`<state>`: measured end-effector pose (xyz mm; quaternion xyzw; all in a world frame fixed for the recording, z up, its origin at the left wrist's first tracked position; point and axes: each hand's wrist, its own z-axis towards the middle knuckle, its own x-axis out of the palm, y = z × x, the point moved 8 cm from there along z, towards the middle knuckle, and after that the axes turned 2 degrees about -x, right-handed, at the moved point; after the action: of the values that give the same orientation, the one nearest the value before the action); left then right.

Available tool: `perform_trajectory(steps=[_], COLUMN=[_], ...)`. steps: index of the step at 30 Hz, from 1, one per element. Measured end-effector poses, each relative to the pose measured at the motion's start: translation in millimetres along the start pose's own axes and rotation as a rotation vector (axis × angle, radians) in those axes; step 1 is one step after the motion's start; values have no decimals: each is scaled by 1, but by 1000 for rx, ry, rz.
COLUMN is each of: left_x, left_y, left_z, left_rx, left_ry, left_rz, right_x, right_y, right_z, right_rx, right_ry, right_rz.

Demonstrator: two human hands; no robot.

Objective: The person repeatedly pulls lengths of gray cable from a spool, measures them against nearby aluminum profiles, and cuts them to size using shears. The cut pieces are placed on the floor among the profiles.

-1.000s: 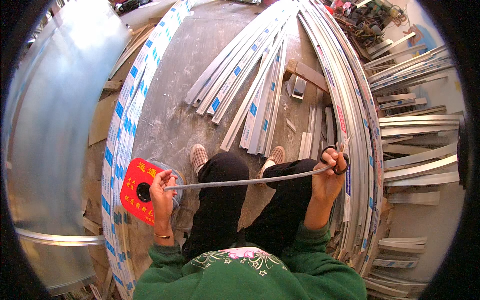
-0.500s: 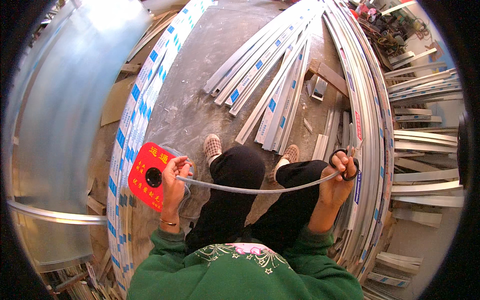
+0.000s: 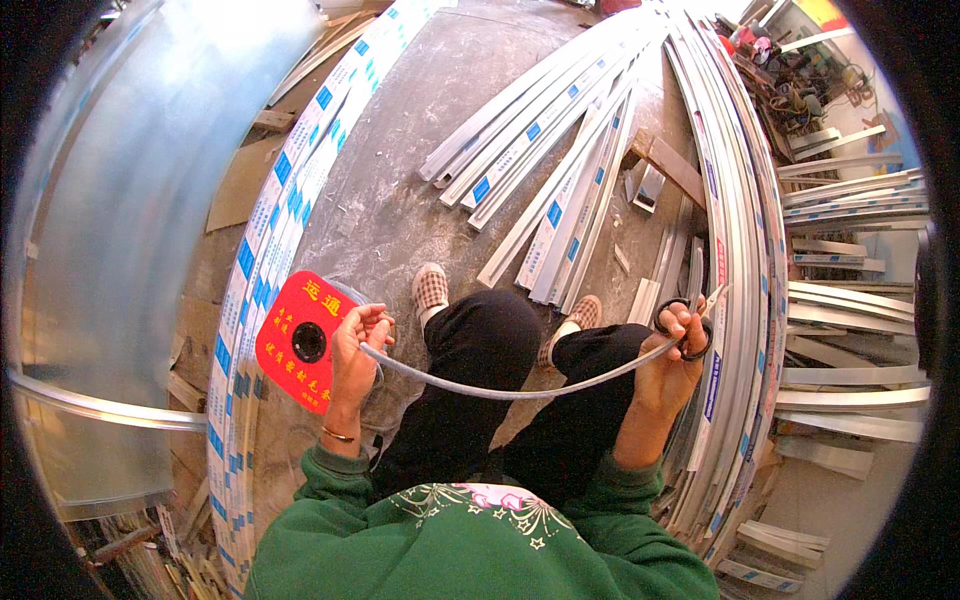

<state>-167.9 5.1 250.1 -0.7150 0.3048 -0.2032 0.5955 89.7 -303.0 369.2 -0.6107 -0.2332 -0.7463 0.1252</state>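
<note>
Seen from the head camera, the left hand [image 3: 357, 352] closes around a red reel [image 3: 303, 341] at the person's left side and pinches the grey strip [image 3: 520, 388] where it leaves the reel. The strip sags across both knees to the right hand [image 3: 672, 362], which grips its far end along with black-handled scissors [image 3: 690, 322], fingers curled shut. A length appears to be drawn out for measuring; the next move likely calls for cutting it cleanly. Metal rails [image 3: 560, 180] lie on the concrete floor [image 3: 400, 200] beyond.

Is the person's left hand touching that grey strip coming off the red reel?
Touching. The head view shows the left hand pinching the grey strip between its fingers, just beside the red reel.
</note>
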Motion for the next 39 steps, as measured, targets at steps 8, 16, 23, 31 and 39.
perform_trajectory(steps=[8, 16, 23, 31, 39], left_x=[-1, -1, -118, -167, -154], left_y=[8, 44, 108, 129, 115], left_z=[-2, -33, -38, -1, 21], left_rx=[-9, -56, -100, 186, 10], left_ry=[29, 322, 3, -154, -80], left_rz=[31, 502, 835, 1130, 1150], right_x=[2, 2, 0, -2, 2], right_y=[-18, -20, -21, -34, -39], right_z=[4, 8, 11, 11, 11], right_rx=[16, 44, 25, 74, 42], right_ry=[-14, -25, 18, -1, 7], right_rz=[-29, -74, -144, -102, -127])
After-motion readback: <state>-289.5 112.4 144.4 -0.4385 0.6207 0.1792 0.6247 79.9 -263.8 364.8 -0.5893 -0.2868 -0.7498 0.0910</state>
